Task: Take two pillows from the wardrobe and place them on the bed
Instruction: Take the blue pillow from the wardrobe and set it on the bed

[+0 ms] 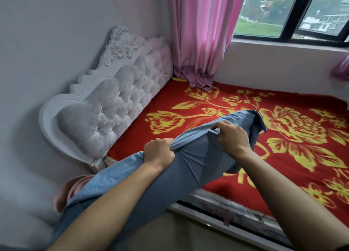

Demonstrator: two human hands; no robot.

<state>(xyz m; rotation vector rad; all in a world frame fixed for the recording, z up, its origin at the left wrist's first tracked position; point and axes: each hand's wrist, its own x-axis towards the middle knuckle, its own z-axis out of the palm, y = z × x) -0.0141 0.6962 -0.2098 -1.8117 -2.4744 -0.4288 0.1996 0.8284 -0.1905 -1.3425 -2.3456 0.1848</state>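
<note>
A long blue pillow hangs in the air over the near edge of the bed, whose red blanket carries a yellow flower pattern. My left hand grips the pillow's upper edge near its middle. My right hand pinches the fabric further toward the pillow's far end, which juts over the blanket. The pillow's near end droops down past my left forearm. Only one pillow is in view, and the wardrobe is out of sight.
A white tufted headboard stands against the left wall. Pink curtains hang in the far corner, their hem resting on the blanket. A window sits above the bed's far side. Something pink lies low beside the headboard.
</note>
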